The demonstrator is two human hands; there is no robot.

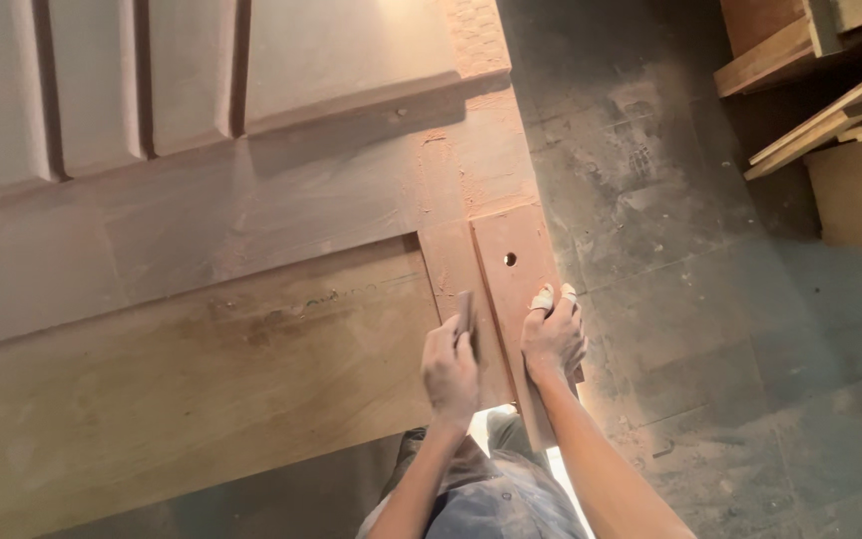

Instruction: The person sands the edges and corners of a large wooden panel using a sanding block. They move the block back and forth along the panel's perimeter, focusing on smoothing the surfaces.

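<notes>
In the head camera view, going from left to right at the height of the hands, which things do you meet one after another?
Flat wooden door panel → left hand, holding a small sanding piece → right hand, resting on the door's edge strip with the drilled hole → dusty floor.

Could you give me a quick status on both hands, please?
Left hand gripping small brown sanding block on reddish-brown wooden door. Right hand flat on door's edge strip. Nothing obstructing.
</notes>
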